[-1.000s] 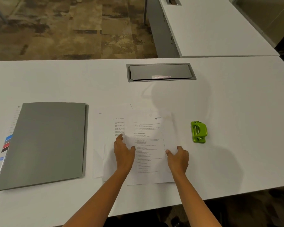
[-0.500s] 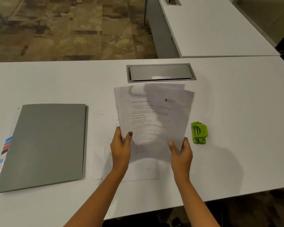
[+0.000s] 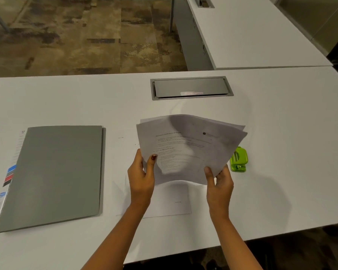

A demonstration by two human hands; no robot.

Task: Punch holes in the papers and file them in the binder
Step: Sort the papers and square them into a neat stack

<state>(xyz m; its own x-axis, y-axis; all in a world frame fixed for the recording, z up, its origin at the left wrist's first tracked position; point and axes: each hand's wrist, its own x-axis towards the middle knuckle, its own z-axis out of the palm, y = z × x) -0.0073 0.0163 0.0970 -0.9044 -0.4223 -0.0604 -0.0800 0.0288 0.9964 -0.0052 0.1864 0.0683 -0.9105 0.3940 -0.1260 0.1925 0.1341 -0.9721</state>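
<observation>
A person standing at a white desk point(image 3: 281, 133) is holding a small sheaf of printed papers point(image 3: 191, 147) up in the air with both hands. One second earlier these sheets were lying flat on the desk under the hands; half a second earlier they were already rising. Now they are hanging clear of the surface, tilting toward the right, with their top corners fanning apart, so the edges are not yet squared.

The left hand point(image 3: 142, 172) is pinching the lower left edge, thumb on the printed face and fingers curling behind. The right hand point(image 3: 220, 180) is pinching the lower right corner the same way.

At least one more sheet point(image 3: 170, 201) is lying flat on the desk beneath the raised sheaf (how many are there cannot be told). A small green hole punch point(image 3: 239, 159) is sitting on the desk just right of the right hand, partly hidden behind the raised paper. A closed grey binder point(image 3: 57, 176) with coloured tabs along its left edge is lying well to the left. A grey cable hatch point(image 3: 191, 87) is set into the desk farther back.

The lift suggests the person is gathering a batch for punching; no holes are visible yet, and the binder is waiting unopened.
</observation>
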